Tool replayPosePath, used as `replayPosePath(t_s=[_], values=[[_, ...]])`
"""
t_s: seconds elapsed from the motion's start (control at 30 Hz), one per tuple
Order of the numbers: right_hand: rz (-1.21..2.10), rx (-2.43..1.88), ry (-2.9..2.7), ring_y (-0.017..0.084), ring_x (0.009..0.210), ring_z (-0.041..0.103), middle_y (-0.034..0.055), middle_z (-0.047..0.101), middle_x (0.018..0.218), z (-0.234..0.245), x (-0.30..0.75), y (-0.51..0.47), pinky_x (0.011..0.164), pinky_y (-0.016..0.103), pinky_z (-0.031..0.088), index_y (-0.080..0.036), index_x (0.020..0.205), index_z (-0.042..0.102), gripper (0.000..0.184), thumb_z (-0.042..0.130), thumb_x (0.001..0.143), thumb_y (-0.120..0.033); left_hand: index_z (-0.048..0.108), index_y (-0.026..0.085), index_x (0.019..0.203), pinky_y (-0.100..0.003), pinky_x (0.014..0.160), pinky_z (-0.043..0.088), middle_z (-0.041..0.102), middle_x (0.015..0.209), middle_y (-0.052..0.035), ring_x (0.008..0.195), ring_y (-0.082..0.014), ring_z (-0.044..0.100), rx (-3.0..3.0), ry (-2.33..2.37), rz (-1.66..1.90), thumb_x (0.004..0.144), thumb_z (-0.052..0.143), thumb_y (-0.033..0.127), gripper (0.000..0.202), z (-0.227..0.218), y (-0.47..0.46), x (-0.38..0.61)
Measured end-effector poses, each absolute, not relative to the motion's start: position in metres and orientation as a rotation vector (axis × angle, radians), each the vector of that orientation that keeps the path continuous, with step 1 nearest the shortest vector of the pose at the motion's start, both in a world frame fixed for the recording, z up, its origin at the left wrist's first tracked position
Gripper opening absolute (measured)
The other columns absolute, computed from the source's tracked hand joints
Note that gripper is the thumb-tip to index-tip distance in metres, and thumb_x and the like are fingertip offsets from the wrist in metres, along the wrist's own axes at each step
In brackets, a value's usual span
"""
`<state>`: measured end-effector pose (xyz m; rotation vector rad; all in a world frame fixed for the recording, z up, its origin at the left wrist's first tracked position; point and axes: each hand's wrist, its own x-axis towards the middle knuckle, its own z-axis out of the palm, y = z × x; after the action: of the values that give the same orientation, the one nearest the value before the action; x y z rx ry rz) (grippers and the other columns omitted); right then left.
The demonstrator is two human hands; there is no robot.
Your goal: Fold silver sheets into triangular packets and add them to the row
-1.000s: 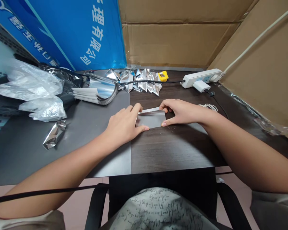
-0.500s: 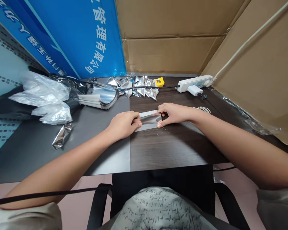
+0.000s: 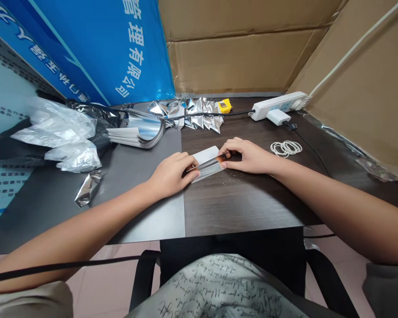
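Observation:
Between my two hands, low over the dark wood desktop, is a small silver foil sheet (image 3: 209, 167). A whitish flap (image 3: 205, 155) of it shows behind a shiny raised fold. My left hand (image 3: 174, 174) pinches its left end between thumb and fingers. At the right end, the thumb and fingers of my right hand (image 3: 240, 155) are closed on the same fold. The fingertips hide both ends of the sheet. Behind my left hand lies a curled stack of silver sheets (image 3: 142, 134) with pale edges. Several crumpled, pointed foil pieces (image 3: 195, 115) are heaped behind the sheet.
A yellow tape measure (image 3: 224, 106) sits beside the foil heap. A white power strip (image 3: 278, 105), a plugged-in adapter and white elastic loops (image 3: 285, 149) are at right. Clear plastic bags (image 3: 58, 128) and a folded foil piece (image 3: 88, 188) lie left. Cardboard (image 3: 219, 62) walls the back.
The near part of the sheet has been raised into a fold, showing more of the whitish flap behind. Both hands keep their pinch. The camera view has shifted slightly.

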<state>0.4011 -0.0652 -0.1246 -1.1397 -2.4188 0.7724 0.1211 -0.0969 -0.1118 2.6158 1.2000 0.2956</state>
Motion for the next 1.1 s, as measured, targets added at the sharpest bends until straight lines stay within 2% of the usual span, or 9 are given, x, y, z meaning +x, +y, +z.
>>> replayPosePath(t_s=[0.13,0.37,0.47,0.6,0.73,0.8,0.93,1.03,1.1], values=[[0.739,-1.091,-2.432,0.018,0.093,0.054,0.0055,0.063,0.091,-0.127,0.402,-0.063,0.088,0.032,0.039,-0.020,0.099,0.075,0.021,0.064,0.087,-0.033,0.065,0.019,0.109,-0.032,0.082,0.047,0.067,0.098,-0.0052,0.091,-0.0197,0.059,2.721,1.134,0.355,0.101,0.054,0.031,0.018,-0.116,-0.099,0.121],[0.674,-1.004,-2.505,0.016,0.085,0.057,0.0049,0.063,0.089,-0.126,0.404,-0.064,0.082,0.029,0.043,-0.019,0.103,0.074,0.024,0.055,0.088,-0.020,0.066,0.017,0.121,-0.032,0.088,0.051,0.070,0.112,-0.0085,0.095,-0.0196,0.059,2.861,0.846,0.382,0.098,0.047,0.016,0.030,-0.116,-0.103,0.112],[0.568,-0.938,-2.554,0.015,0.087,0.059,0.0069,0.064,0.097,-0.126,0.404,-0.066,0.082,0.029,0.046,-0.018,0.106,0.074,0.025,0.052,0.093,-0.020,0.066,0.016,0.124,-0.032,0.088,0.051,0.071,0.112,-0.0089,0.094,-0.0195,0.059,2.920,0.774,0.417,0.101,0.047,0.018,0.030,-0.116,-0.104,0.109],[0.210,-0.881,-2.601,0.017,0.096,0.057,0.0110,0.062,0.111,-0.125,0.403,-0.070,0.084,0.031,0.048,-0.019,0.110,0.075,0.029,0.049,0.102,-0.030,0.066,0.018,0.126,-0.033,0.083,0.051,0.071,0.111,-0.0079,0.091,-0.0198,0.058,3.034,0.792,0.347,0.103,0.047,0.020,0.030,-0.117,-0.105,0.108],[-0.067,-0.600,-2.669,0.022,0.107,0.057,0.0113,0.067,0.115,-0.123,0.395,-0.076,0.091,0.037,0.048,-0.018,0.119,0.071,0.032,0.052,0.104,-0.038,0.066,0.016,0.124,-0.033,0.076,0.049,0.071,0.106,-0.0068,0.088,-0.0205,0.057,3.129,0.762,0.412,0.104,0.048,0.021,0.028,-0.119,-0.108,0.110],[-0.073,-0.500,-2.699,0.021,0.108,0.058,0.0098,0.069,0.117,-0.122,0.390,-0.078,0.092,0.036,0.048,-0.018,0.119,0.071,0.029,0.052,0.104,-0.035,0.066,0.017,0.123,-0.033,0.075,0.048,0.070,0.106,-0.0061,0.088,-0.0209,0.056,3.139,0.749,0.442,0.104,0.049,0.022,0.027,-0.121,-0.107,0.109],[0.020,-0.467,-2.695,0.016,0.097,0.060,0.0070,0.071,0.109,-0.123,0.383,-0.082,0.085,0.031,0.050,-0.017,0.109,0.073,0.024,0.050,0.104,-0.021,0.066,0.018,0.127,-0.034,0.078,0.048,0.069,0.110,-0.0075,0.090,-0.0210,0.055,3.074,0.687,0.442,0.105,0.049,0.027,0.029,-0.123,-0.101,0.104],[0.094,-0.472,-2.672,0.015,0.095,0.059,0.0071,0.071,0.108,-0.123,0.383,-0.083,0.084,0.029,0.052,-0.017,0.105,0.073,0.022,0.051,0.102,-0.019,0.065,0.019,0.132,-0.037,0.085,0.049,0.068,0.115,-0.0095,0.096,-0.0222,0.054,2.987,0.562,0.447,0.106,0.050,0.036,0.035,-0.122,-0.093,0.098],[0.094,-0.474,-2.674,0.015,0.095,0.060,0.0067,0.072,0.107,-0.122,0.383,-0.083,0.084,0.029,0.052,-0.017,0.105,0.074,0.024,0.050,0.102,-0.018,0.064,0.019,0.133,-0.040,0.093,0.048,0.068,0.120,-0.0101,0.106,-0.0245,0.055,2.946,0.475,0.454,0.106,0.051,0.038,0.036,-0.121,-0.089,0.095]])
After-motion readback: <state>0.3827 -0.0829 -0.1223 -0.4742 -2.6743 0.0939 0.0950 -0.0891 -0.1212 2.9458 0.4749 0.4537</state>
